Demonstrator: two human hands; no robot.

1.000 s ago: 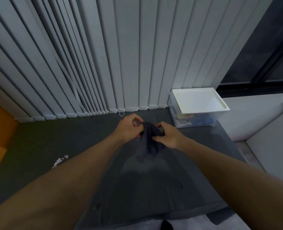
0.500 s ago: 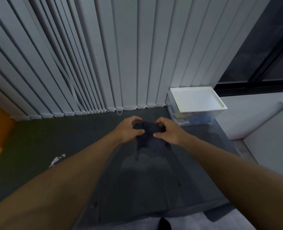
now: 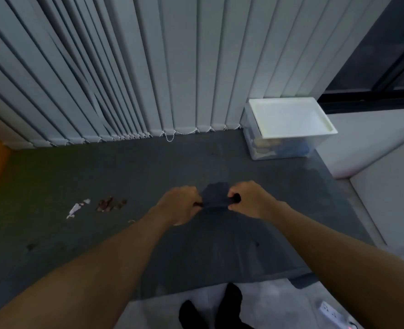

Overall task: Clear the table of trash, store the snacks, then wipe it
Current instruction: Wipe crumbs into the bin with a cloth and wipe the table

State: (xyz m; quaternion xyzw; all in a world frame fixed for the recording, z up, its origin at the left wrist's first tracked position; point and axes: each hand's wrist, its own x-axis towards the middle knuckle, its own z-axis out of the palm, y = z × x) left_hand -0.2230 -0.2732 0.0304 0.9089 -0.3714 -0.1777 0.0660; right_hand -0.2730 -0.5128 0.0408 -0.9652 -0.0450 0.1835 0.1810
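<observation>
You are stretching the formerly bunched dark cloth (image 3: pixel 216 197) between left hand (image 3: pixel 181 205) and right hand (image 3: pixel 250 200), each pinching an edge, readying it for wiping brown crumbs (image 3: pixel 111 204) off the surface (image 3: pixel 148 167).

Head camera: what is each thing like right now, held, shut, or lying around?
Cloth: held stretched between both hands.
Left hand: grips the cloth's left edge.
Right hand: grips its right edge.
Box: shut, things inside.
Paper scraps: lying on the table.
Brown crumbs: beside the scraps.

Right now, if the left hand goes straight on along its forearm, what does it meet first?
The left hand grips the cloth; beyond it, probably the box, though depth is unclear.
</observation>
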